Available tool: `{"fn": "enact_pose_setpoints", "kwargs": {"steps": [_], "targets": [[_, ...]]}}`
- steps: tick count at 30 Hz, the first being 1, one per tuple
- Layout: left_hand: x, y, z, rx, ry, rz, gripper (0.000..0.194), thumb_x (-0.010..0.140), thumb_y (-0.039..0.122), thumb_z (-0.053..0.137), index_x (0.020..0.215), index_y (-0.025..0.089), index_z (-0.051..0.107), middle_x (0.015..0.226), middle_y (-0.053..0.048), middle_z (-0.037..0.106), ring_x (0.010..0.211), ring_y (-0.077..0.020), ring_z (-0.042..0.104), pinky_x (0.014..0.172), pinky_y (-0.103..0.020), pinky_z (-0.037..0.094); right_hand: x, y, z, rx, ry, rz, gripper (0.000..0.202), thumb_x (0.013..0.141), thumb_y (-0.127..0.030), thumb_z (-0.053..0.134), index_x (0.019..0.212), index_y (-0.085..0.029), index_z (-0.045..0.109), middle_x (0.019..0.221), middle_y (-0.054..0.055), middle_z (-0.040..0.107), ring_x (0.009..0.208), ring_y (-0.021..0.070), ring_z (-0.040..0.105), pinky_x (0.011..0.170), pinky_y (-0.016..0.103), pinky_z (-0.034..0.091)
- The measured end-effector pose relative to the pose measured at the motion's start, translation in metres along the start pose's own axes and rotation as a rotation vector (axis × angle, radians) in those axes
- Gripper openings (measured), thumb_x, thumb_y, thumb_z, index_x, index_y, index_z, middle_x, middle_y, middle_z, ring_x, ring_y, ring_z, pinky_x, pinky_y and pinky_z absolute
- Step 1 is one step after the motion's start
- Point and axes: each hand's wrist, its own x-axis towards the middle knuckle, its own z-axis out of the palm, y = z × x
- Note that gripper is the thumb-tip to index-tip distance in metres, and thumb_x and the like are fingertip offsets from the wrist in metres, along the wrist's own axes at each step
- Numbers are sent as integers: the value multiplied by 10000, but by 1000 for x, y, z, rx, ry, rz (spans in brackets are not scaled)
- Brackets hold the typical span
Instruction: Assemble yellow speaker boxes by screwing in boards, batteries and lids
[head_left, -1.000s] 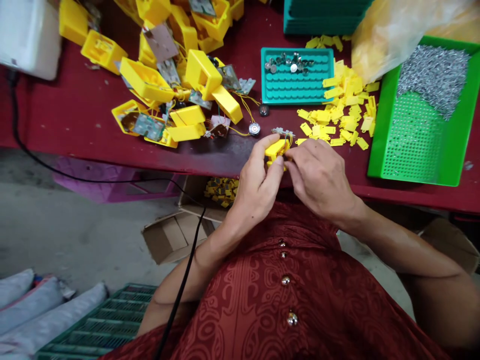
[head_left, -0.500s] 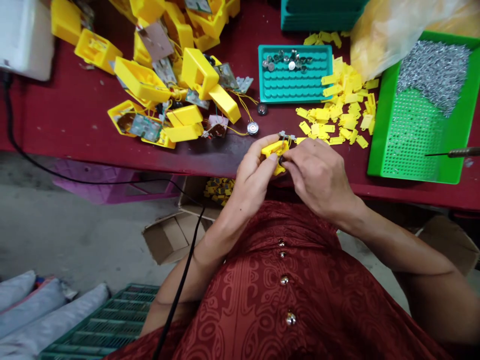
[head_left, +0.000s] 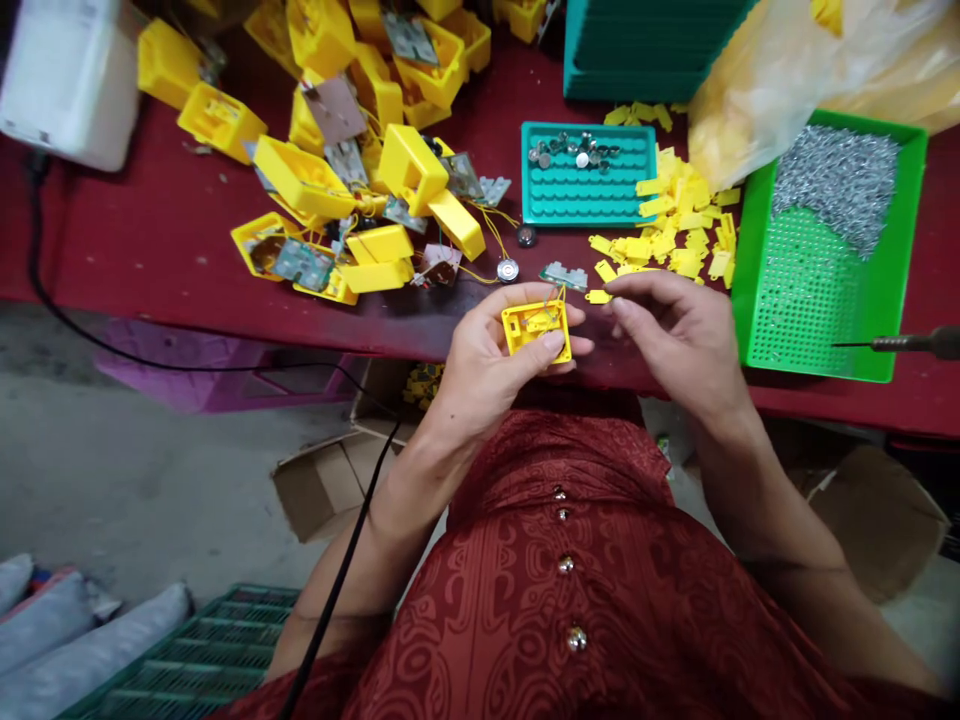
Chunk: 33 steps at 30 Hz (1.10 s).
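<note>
My left hand point(head_left: 491, 360) holds a small yellow housing point(head_left: 537, 331), its open side up and my thumb on its lower edge. Thin wires run from it to a green circuit board point(head_left: 564, 276) just beyond my fingers. To the right, my right hand point(head_left: 679, 335) has its thumb and forefinger pinched at a small yellow tab point(head_left: 598, 297) near the table's front edge. Behind that hand lies a pile of similar yellow tabs point(head_left: 686, 215). A teal tray point(head_left: 589, 200) with several round metal parts stands farther back.
Yellow housings point(head_left: 300, 180) with boards and wires are heaped at the left. A green basket point(head_left: 817, 360) of screws stands at the right, with a screwdriver point(head_left: 915, 343) over its edge. Teal trays point(head_left: 645, 50) are stacked behind. A black cable point(head_left: 217, 366) crosses the left side.
My right hand has left the yellow housing and moved right to a yellow tab. The housing now lies flatter in my left hand, its inside showing. The view has shifted slightly.
</note>
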Motion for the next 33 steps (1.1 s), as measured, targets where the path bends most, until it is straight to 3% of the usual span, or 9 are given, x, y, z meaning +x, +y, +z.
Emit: {"fn": "enact_pose_setpoints", "kwargs": {"steps": [4,8,13,20,23,26,30,33], "targets": [[-5,0,1,-57,-67,-45,454,777,299,895,1122,200,617,1015,-36,801,799,-167,812,691,-230,668,18,3,9,434,-320,369,583,812,-736,779,870,-160,714,751,34,714,553,77,590,492,203,463],[-10,-2,-1,-89,-99,-113,426,775,290,898,1103,209,639,1043,-51,806,823,-176,813,702,-243,668,32,-1,7,567,-466,450,580,725,-680,887,876,-147,716,691,21,679,540,80,572,474,204,461],[-10,-10,-7,-156,-52,-123,474,766,312,900,1138,212,622,1031,-40,785,851,-186,807,748,-276,657,34,-18,3,427,-352,240,452,745,-536,920,852,-177,667,721,-1,663,595,104,610,551,250,551],[-4,-15,-11,-251,10,-108,438,760,319,847,1123,228,619,1057,-30,750,964,-202,750,895,-407,645,-3,-50,23,22,-120,-200,125,919,-292,764,926,-206,673,879,3,709,746,115,686,686,259,606],[-5,-12,-14,-282,-10,-97,410,742,314,814,1098,229,628,1019,-35,751,944,-207,742,879,-409,632,-14,-51,23,-201,-151,-380,36,965,-251,697,968,-228,725,928,36,744,850,160,716,807,323,627],[-7,-7,-20,-252,-37,-91,373,715,291,751,1070,225,656,987,-50,752,956,-235,751,872,-418,622,-18,-49,15,-398,-228,-505,112,974,-246,675,1035,-294,755,984,36,772,909,199,736,853,370,632],[-12,1,-24,-219,-85,-87,317,721,307,685,1029,237,696,1009,-71,776,960,-266,754,875,-438,620,-20,-53,6,-432,-352,-601,374,922,-107,673,1158,-384,761,1114,6,787,932,200,756,818,353,638],[-16,8,-20,-228,-76,-119,271,808,371,725,1047,246,699,1023,-60,786,914,-236,746,833,-390,621,-21,-58,6,-450,-393,-679,393,916,-54,643,1127,-365,759,1072,7,785,916,178,750,768,310,632]]}}
